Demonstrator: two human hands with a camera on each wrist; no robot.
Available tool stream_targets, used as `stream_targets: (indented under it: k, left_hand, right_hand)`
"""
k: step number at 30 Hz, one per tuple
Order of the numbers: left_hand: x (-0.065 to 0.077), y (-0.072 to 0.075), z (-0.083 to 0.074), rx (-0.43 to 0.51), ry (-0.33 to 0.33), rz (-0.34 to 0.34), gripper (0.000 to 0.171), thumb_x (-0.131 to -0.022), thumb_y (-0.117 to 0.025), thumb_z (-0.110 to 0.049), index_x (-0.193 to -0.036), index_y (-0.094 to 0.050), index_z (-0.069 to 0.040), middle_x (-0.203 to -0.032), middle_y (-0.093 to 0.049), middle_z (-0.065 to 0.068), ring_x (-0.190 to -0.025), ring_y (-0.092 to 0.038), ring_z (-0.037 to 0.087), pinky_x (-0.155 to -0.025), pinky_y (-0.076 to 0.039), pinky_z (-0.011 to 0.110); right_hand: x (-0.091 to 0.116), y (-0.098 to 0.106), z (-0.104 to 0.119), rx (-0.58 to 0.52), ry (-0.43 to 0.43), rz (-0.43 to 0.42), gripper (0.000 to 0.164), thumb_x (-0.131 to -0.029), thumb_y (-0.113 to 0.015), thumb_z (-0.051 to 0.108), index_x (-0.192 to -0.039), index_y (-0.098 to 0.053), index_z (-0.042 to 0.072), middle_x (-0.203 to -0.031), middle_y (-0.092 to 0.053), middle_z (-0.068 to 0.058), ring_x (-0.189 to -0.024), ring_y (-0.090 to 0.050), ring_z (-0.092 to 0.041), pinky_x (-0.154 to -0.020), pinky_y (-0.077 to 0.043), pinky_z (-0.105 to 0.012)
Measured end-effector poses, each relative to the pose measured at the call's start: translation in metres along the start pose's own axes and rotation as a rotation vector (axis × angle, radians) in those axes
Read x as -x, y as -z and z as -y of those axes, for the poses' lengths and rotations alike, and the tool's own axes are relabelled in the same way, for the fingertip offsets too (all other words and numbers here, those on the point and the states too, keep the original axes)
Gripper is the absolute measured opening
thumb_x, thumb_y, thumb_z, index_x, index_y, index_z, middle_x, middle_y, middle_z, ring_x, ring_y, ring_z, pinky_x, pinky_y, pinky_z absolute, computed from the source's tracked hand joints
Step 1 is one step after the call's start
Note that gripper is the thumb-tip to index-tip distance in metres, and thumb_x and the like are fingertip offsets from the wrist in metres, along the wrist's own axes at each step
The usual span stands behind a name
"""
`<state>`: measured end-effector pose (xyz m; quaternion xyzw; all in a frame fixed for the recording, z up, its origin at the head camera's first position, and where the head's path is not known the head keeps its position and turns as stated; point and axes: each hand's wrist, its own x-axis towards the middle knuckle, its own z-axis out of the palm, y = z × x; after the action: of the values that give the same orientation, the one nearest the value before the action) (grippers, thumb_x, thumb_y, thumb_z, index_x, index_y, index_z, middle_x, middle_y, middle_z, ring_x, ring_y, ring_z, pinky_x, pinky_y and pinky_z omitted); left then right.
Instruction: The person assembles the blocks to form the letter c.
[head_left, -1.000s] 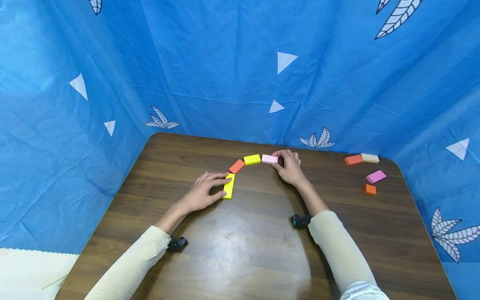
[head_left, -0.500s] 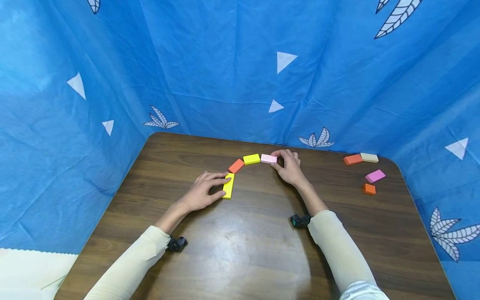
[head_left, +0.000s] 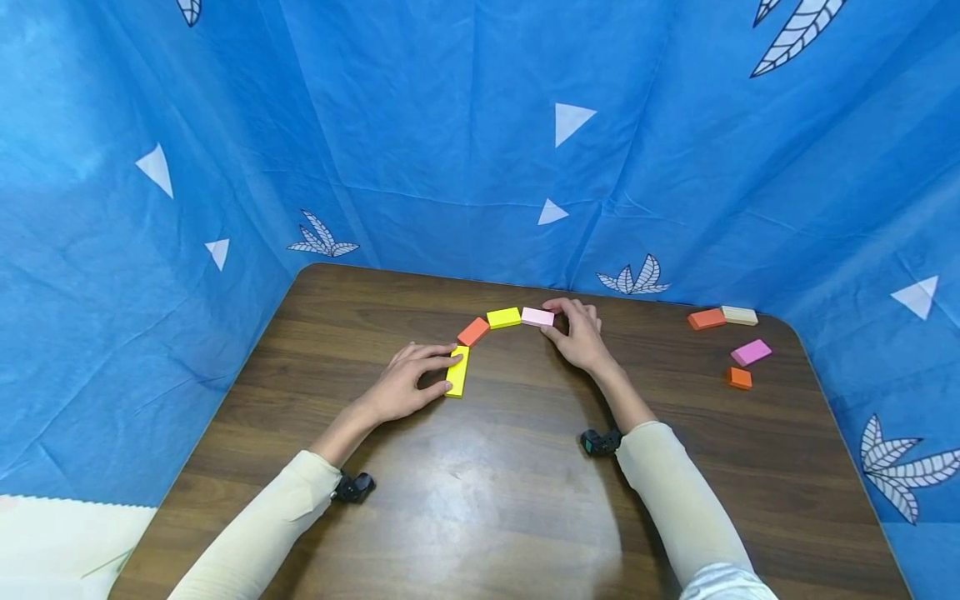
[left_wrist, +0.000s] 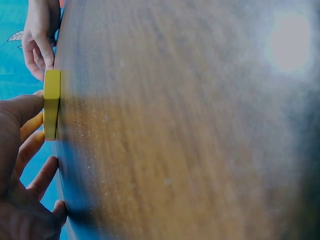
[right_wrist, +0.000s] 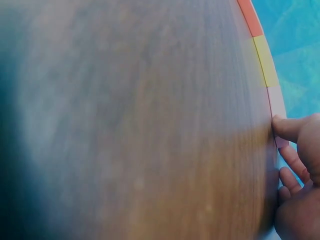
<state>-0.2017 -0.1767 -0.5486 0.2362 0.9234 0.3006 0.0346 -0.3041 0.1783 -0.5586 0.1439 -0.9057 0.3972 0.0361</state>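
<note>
A yellow block [head_left: 457, 372] lies lengthwise on the table, with my left hand [head_left: 408, 383] pinching it between thumb and fingers. From its far end, a row of blocks curves to the right: an orange-red block [head_left: 473, 332], a second yellow block [head_left: 503, 318] and a light pink block [head_left: 537, 317]. At the row's right end my right hand [head_left: 577, 335] pinches the pink block, its thumb on the near side. In the right wrist view, the pink block [right_wrist: 277, 107] sits end to end with the yellow one. The left wrist view shows the held yellow block [left_wrist: 51, 105] from the side.
Toward the table's right side lie an orange-red block [head_left: 707, 319] touching a cream block [head_left: 740, 317], a magenta-pink block [head_left: 752, 352] and a small orange block [head_left: 739, 378]. Blue patterned cloth [head_left: 465, 167] hangs behind and beside the brown wooden table [head_left: 465, 508].
</note>
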Motion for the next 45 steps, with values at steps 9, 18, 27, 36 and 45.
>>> stream_targets:
  k: [9,18,27,36,45]
  left_hand:
    - [0.002,0.000,-0.002,0.008,-0.004,0.006,0.052,-0.104,-0.074,-0.030,-0.153,-0.063,-0.021,-0.167,-0.052,0.001,-0.156,-0.045,0.033,-0.137,-0.014,0.065]
    - [0.001,-0.001,-0.002,0.002,-0.011,0.011,0.052,-0.104,-0.073,-0.032,-0.154,-0.062,-0.022,-0.167,-0.052,0.000,-0.157,-0.045,0.032,-0.138,-0.014,0.064]
    - [0.002,0.000,-0.001,-0.002,-0.008,0.020,0.052,-0.104,-0.074,-0.031,-0.154,-0.062,-0.022,-0.167,-0.052,0.000,-0.157,-0.047,0.031,-0.138,-0.014,0.065]
    - [-0.001,-0.002,0.000,-0.010,-0.014,0.020,0.052,-0.104,-0.073,-0.031,-0.154,-0.062,-0.022,-0.168,-0.052,0.000,-0.158,-0.046,0.031,-0.138,-0.014,0.064]
    - [-0.001,0.001,-0.002,-0.003,-0.002,0.013,0.051,-0.105,-0.073,-0.032,-0.154,-0.062,-0.022,-0.166,-0.053,0.001,-0.155,-0.045,0.033,-0.137,-0.016,0.064]
  right_hand:
    - [0.010,0.022,-0.012,-0.047,0.056,-0.028,0.044,-0.097,-0.079,0.009,-0.137,-0.063,0.001,-0.129,-0.066,-0.024,-0.125,-0.053,-0.041,-0.107,-0.030,-0.050]
    - [0.032,0.070,-0.049,0.001,-0.020,-0.094,0.044,-0.100,-0.075,0.010,-0.139,-0.060,-0.003,-0.131,-0.063,-0.028,-0.125,-0.052,-0.046,-0.108,-0.027,-0.057]
    - [0.058,0.118,-0.092,0.129,-0.099,-0.232,0.037,-0.102,-0.071,0.013,-0.133,-0.063,-0.007,-0.130,-0.064,-0.032,-0.123,-0.052,-0.049,-0.110,-0.025,-0.064]
    - [0.067,0.165,-0.118,0.263,-0.247,-0.256,0.042,-0.104,-0.057,0.010,-0.143,-0.058,-0.007,-0.147,-0.052,-0.037,-0.134,-0.037,-0.055,-0.109,-0.021,-0.073]
    - [0.070,0.178,-0.129,0.296,-0.363,-0.178,0.049,-0.105,-0.050,0.009,-0.152,-0.051,-0.005,-0.163,-0.037,-0.037,-0.136,-0.023,-0.060,-0.104,-0.019,-0.076]
